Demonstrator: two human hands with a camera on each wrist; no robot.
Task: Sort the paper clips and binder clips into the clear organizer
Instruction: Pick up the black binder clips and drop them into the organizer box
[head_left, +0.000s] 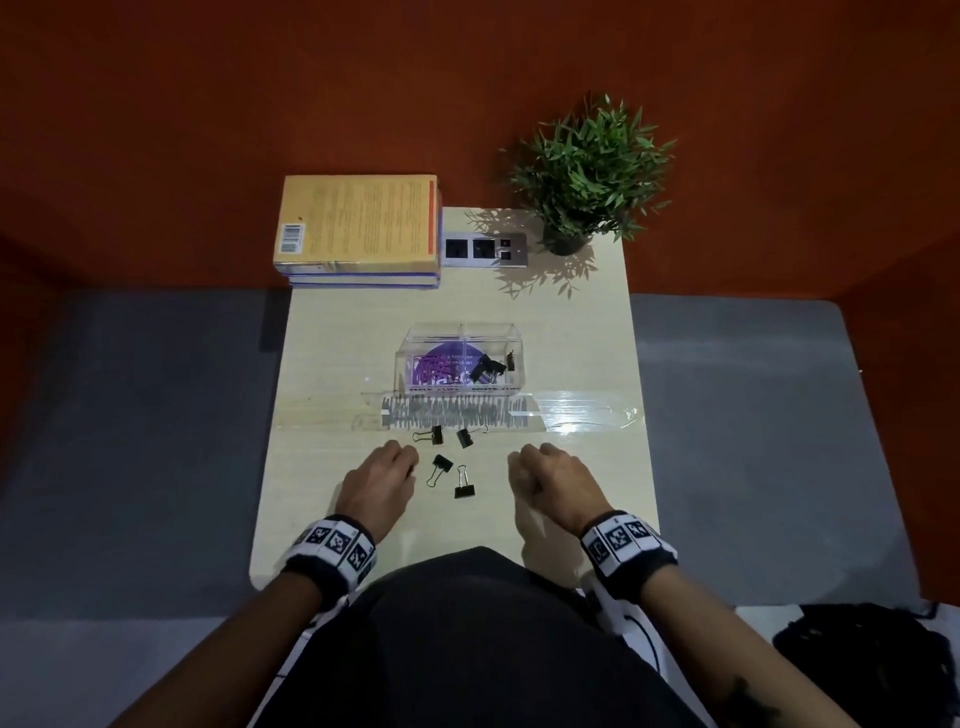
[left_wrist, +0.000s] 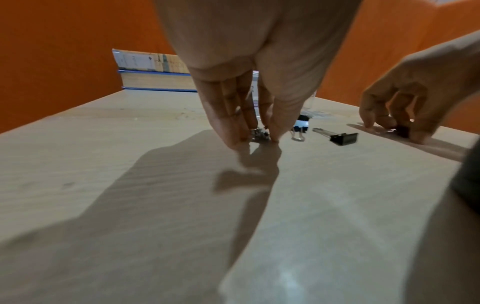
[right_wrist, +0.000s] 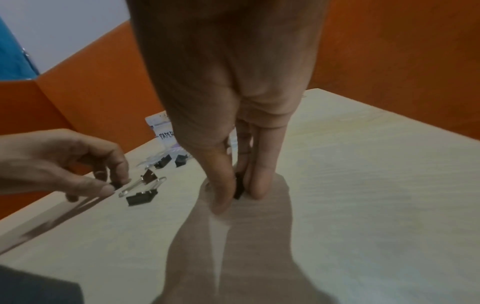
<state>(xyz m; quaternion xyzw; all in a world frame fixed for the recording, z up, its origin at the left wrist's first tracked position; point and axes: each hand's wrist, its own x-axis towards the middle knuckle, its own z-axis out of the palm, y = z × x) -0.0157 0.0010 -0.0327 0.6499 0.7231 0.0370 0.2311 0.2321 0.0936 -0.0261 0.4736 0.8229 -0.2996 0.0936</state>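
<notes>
1. Organizer (head_left: 462, 332): clear plastic box with a middle divider, standing on the pale wood-grain bench (head_left: 587, 364). Purple paper clips (head_left: 434, 370) fill its left cell; black binder clips (head_left: 488, 365) lie in its right cell.
2. Four loose clips lie on the bench in front of the organizer, black folded metal with wire loop handles: two (head_left: 435, 434) (head_left: 466, 437) close to it, two (head_left: 440, 466) (head_left: 464, 486) nearer the person.
3. Left hand (head_left: 382, 475), in front of the organizer and left of the loose clips: the head view shows only curled knuckles. The left wrist view shows the thumb and fingers (left_wrist: 231, 123) pinching a small metal clip (left_wrist: 258, 134) against the bench.
4. Right hand (head_left: 550, 478), in front of the organizer's right end: its wrist view shows the thumb and fingers (right_wrist: 259, 181) pressed together on a black clip (right_wrist: 238, 188) standing on the bench, a detail hidden from the head view.
5. Behind the organizer: stacked books (head_left: 358, 228), a grey socket plate (head_left: 485, 249) and a spiky green potted plant (head_left: 587, 171).
</notes>
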